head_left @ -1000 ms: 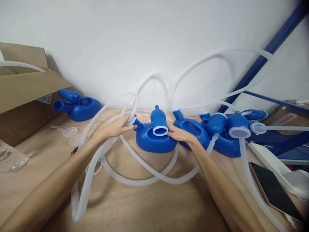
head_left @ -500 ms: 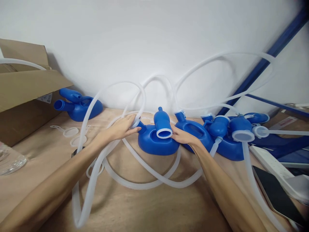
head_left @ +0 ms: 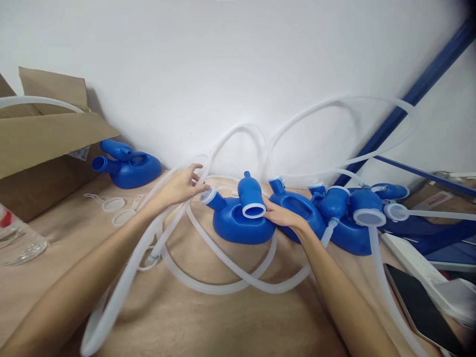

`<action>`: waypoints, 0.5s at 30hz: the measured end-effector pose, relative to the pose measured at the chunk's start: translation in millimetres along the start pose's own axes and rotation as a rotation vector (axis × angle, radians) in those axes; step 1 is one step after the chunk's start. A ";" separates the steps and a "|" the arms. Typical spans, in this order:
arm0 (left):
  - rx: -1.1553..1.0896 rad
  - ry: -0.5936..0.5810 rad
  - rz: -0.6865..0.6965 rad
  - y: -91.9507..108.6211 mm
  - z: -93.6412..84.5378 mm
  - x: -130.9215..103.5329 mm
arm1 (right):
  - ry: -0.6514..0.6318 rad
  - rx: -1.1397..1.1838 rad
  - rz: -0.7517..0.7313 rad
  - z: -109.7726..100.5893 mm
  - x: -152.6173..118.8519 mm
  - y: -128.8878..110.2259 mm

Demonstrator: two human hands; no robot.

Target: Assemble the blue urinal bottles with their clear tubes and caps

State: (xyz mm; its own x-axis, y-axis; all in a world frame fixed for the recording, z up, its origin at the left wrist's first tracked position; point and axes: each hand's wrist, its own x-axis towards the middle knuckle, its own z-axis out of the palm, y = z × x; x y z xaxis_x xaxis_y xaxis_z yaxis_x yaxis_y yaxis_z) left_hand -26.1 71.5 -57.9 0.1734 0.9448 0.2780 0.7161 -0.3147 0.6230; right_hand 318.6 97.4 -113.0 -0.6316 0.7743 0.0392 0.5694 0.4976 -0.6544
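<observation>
My left hand [head_left: 180,187] is open, fingers apart and curved, beside the white cap [head_left: 208,195] on the neck of a blue plastic urinal bottle [head_left: 238,233]. Its thumb is close to the cap; I cannot tell whether they touch. Clear-white hose [head_left: 174,229] passes just behind and below those fingers. A blue bulb-shaped adapter [head_left: 250,191] with a white rim leans on the bottle's handle, its wide mouth facing me. My right hand [head_left: 281,215] grips the bottle's right side by the adapter, its fingertips partly hidden.
More blue bottles [head_left: 303,210] with adapters and hoses crowd the right, near a phone [head_left: 420,302] and a white power strip [head_left: 411,258]. At left are a cardboard box [head_left: 44,144], another blue bottle [head_left: 139,168], loose white caps [head_left: 113,204] and a clear plastic bottle [head_left: 20,243].
My left hand has opened and lifted back from the bottle's neck, uncovering the white cap. The hose loop above it has dropped. My right hand stays at the bottle.
</observation>
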 end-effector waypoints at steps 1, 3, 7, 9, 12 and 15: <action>0.058 0.067 0.029 1.8 2.5 -1.9 | -0.010 0.029 0.016 0.1 0.7 0.5; 0.213 0.134 0.194 6.7 8.8 -5.1 | -0.028 0.072 0.061 0.1 2.3 1.8; 0.477 -0.117 0.457 20.8 15.6 -4.5 | -0.045 0.077 0.082 -0.4 3.9 2.4; 0.479 -0.260 0.421 28.5 16.2 0.0 | -0.045 0.083 0.075 -0.6 4.1 1.8; 0.412 -0.289 0.358 37.9 20.4 8.8 | -0.037 0.090 0.054 -0.2 4.9 1.1; 0.438 -0.310 0.408 41.0 30.4 15.3 | -0.024 0.094 0.036 0.7 5.6 0.7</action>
State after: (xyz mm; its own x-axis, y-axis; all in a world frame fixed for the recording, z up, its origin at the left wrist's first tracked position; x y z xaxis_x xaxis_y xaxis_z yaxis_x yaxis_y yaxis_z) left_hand 26.5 75.8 -50.3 0.6272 0.7612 0.1650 0.7491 -0.6475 0.1399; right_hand 315.1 101.8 -113.7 -0.6248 0.7808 -0.0029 0.5410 0.4302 -0.7227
